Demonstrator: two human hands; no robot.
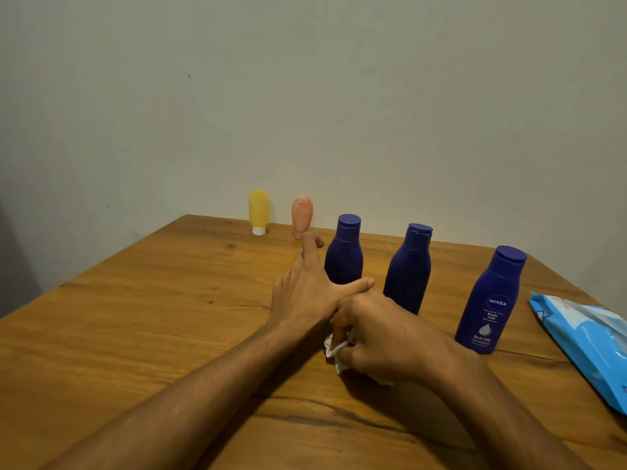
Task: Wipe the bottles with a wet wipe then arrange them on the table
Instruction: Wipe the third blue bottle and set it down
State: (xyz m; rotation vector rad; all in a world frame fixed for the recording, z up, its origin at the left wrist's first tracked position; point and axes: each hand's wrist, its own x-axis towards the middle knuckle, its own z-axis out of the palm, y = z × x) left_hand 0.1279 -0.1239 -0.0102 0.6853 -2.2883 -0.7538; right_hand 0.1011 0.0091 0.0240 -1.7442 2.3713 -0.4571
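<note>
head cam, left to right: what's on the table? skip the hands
yellow bottle → orange bottle → first dark blue bottle → second dark blue bottle → Nivea bottle → blue wipes pack

The rightmost dark blue plastic lotion bottle (487,301) carried a label reading "NIVEA" and "Body Milk"; its smaller print was too small to read. The light blue wipes packet (590,347) bore blurred, illegible lettering.
</note>
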